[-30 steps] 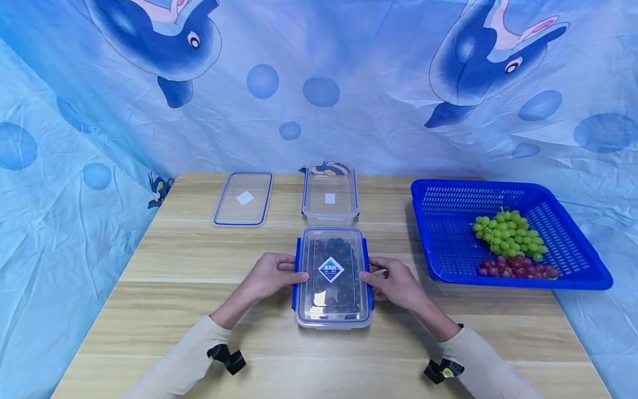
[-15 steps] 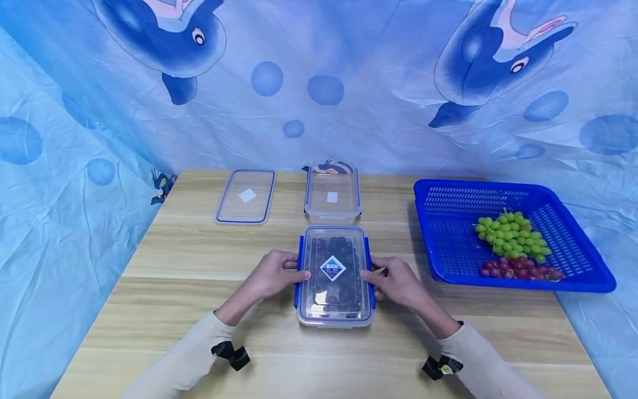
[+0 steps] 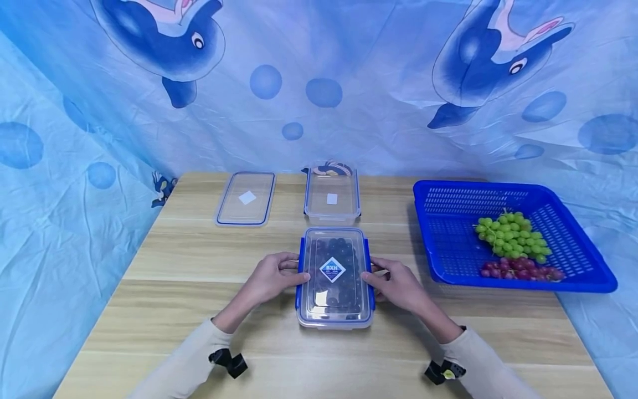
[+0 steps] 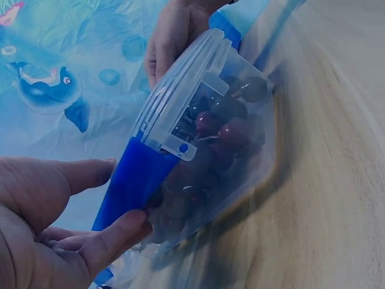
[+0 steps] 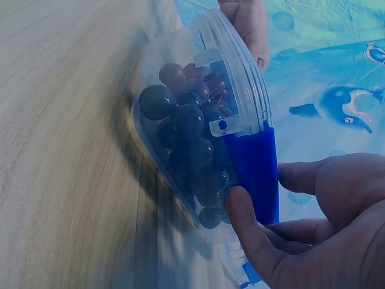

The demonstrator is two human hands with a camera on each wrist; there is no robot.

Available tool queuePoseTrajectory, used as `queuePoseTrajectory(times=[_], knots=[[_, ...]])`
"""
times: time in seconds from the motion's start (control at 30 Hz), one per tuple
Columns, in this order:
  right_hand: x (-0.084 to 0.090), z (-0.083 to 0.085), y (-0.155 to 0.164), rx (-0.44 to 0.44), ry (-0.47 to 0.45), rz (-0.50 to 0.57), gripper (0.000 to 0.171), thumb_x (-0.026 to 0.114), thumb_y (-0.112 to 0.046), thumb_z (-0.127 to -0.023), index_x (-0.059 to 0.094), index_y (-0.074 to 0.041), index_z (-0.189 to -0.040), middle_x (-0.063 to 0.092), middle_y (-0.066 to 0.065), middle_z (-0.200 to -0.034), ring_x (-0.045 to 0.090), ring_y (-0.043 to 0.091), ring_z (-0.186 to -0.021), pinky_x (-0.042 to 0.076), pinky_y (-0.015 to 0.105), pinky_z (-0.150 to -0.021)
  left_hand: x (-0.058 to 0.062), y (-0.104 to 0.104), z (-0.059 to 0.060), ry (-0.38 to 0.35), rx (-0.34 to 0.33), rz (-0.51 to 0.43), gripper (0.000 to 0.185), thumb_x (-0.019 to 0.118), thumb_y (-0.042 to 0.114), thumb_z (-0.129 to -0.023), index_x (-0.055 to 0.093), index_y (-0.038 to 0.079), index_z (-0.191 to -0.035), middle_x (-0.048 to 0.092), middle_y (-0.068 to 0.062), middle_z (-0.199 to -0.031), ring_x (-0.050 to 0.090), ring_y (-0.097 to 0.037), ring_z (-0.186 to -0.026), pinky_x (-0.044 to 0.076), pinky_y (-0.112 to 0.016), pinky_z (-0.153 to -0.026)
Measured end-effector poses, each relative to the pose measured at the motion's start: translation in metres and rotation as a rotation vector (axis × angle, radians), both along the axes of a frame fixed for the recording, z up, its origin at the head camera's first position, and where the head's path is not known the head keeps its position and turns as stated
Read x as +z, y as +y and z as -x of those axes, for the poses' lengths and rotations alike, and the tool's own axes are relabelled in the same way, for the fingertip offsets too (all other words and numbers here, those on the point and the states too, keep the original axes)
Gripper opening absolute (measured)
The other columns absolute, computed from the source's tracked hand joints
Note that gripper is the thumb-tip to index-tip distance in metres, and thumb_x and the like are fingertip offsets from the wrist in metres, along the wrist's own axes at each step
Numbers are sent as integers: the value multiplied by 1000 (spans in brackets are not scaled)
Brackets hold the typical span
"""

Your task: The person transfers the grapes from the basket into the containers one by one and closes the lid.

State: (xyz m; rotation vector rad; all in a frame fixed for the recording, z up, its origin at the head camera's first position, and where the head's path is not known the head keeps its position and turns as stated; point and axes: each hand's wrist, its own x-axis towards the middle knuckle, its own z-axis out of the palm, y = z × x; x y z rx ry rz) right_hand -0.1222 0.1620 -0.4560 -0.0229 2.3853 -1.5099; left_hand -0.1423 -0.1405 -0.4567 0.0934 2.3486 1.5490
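A clear lidded food container [image 3: 344, 303] with blue side latches sits on the wooden table in front of me. Dark and reddish grapes [image 5: 189, 120] show through its wall in both wrist views. My left hand [image 3: 266, 280] grips the left side, its thumb on the lid's edge and fingers against the side. On the opposite side, my right hand [image 3: 401, 285] holds the container in the same way. Each side latch, such as the blue latch [image 4: 135, 180] by my left hand, lies folded down against the wall between thumb and fingers. Some fingertips are hidden behind the container.
An unlidded clear container [image 3: 332, 188] stands just behind the lidded one. To its left lies a flat clear lid [image 3: 245, 209] with a blue seal. At the right, a blue basket [image 3: 430, 244] holds green grapes [image 3: 513, 235] and red grapes [image 3: 520, 270].
Both hands keep their hold on the lidded container, which stays in place. Only a slight shift of the whole head view shows.
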Motion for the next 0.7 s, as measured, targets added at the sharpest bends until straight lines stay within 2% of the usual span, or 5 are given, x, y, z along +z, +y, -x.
queuePoseTrajectory(times=[0.13,0.33,0.53,0.7], knots=[[1,1,1,-12,-11,13,55,71,-19,-98,53,3,-145,68,18,-117,71,18,-77,66,39,-65,-2,-1,1,-11,13,-31,61,86,21,-84,61,-6,-132,72,-18,-118,74,-27,-100,64,-36,-83],[-1,1,1,-20,-18,24,56,72,-18,-97,53,4,-145,68,18,-117,70,18,-77,66,39,-64,-4,-2,1,-18,18,-24,59,86,23,-84,62,-3,-131,72,-16,-118,73,-25,-98,64,-36,-82],[-3,2,2,-26,-18,42,55,72,-17,-97,53,3,-145,67,18,-117,70,18,-77,66,40,-64,-5,-3,2,-10,-5,-21,56,83,26,-87,61,-2,-131,71,-16,-119,73,-22,-93,64,-35,-79],[-2,2,3,-30,-19,59,55,72,-17,-97,53,2,-145,68,20,-118,71,20,-79,66,42,-65,-4,-6,3,-3,-20,-39,55,77,25,-93,57,-3,-136,68,-21,-126,74,-26,-97,64,-38,-82]])
